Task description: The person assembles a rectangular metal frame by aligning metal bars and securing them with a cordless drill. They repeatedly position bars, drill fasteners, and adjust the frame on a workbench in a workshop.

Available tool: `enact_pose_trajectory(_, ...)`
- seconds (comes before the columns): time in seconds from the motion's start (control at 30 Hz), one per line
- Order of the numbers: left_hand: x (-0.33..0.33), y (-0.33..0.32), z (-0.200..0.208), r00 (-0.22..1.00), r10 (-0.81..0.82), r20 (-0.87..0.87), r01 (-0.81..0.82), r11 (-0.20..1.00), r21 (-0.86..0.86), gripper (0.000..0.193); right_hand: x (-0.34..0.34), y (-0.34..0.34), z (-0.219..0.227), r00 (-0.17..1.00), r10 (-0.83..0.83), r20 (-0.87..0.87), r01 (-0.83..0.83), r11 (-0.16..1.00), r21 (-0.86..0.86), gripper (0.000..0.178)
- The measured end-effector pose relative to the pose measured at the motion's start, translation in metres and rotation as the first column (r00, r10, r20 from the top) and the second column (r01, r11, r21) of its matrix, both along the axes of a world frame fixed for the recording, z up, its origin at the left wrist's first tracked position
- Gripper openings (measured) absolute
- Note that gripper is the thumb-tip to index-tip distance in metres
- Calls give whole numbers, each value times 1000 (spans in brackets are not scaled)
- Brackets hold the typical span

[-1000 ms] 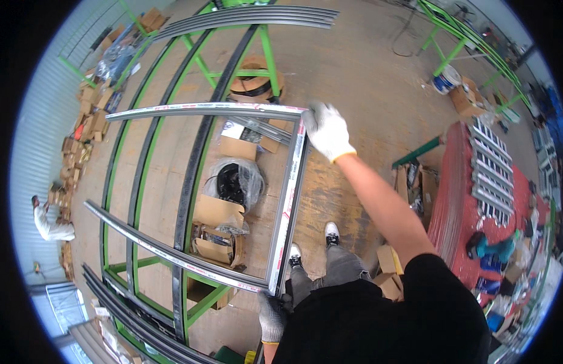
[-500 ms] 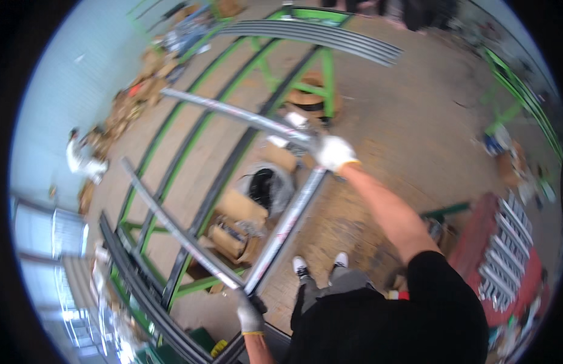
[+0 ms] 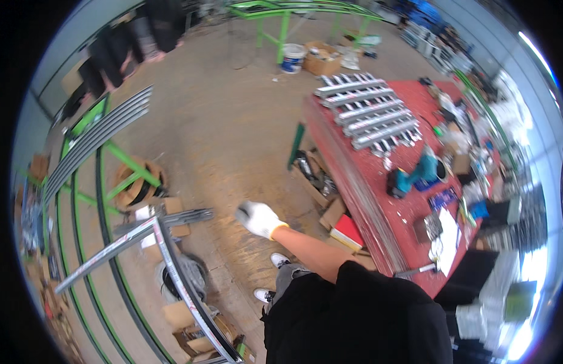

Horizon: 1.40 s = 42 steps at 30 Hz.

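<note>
My right hand (image 3: 259,219), in a white glove with grey on it, is held out over the floor between a metal frame and a red table. It touches neither, and nothing is seen in it. Its fingers are smeared by motion. My left hand is out of view. To the left, joined silver metal profiles (image 3: 183,285) make a corner on a green rack (image 3: 119,276) with black-topped rails. A short bundle of grey profiles (image 3: 193,216) juts out beside that corner.
The red table (image 3: 369,212) bears stacked silver profiles (image 3: 372,115), a teal cordless power tool (image 3: 415,173) and clutter. Cardboard boxes (image 3: 315,179) stand beside it on the floor. Long grey profiles (image 3: 99,139) lie across the rack's far end. A white bucket (image 3: 293,58) stands farther off.
The view has swung right, toward the red table. My right hand has let go of the frame's corner and moved away from it. My left hand, earlier at the near corner, has left the view.
</note>
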State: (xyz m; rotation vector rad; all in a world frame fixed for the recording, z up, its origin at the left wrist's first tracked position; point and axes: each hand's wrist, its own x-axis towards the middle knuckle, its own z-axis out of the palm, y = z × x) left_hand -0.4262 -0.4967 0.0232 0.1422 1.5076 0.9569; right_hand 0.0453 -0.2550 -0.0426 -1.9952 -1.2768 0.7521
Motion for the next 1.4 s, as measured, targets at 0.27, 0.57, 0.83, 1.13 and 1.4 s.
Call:
enact_pose_trajectory(0.27, 94, 104, 43, 557, -742, -372, 815, 403, 417, 18, 71, -253, -10, 806, -573, 150, 591, 796, -130, 31)
enact_pose_trajectory(0.57, 153, 127, 14, 333, -692, -641, 930, 129, 345, 37, 225, -453, 83, 173, -774, 609, 949, 297, 107, 30)
enact_pose_trajectory(0.83, 283, 126, -15, 278, -473, -836, 876, -233, 423, 48, 306, -484, 52, 567, -673, 475, 823, 435, -367, 26)
enact_pose_trajectory(1.13, 428, 75, 17, 387, -911, 139, 862, 412, 295, 27, 306, -492, 72, 573, -718, 395, 810, 423, -405, 27)
enact_pose_trajectory(1.4, 464, 67, 11, 276, -947, 163, 924, 308, 228, 31, 309, -493, 64, 531, -671, 518, 846, 380, -374, 21)
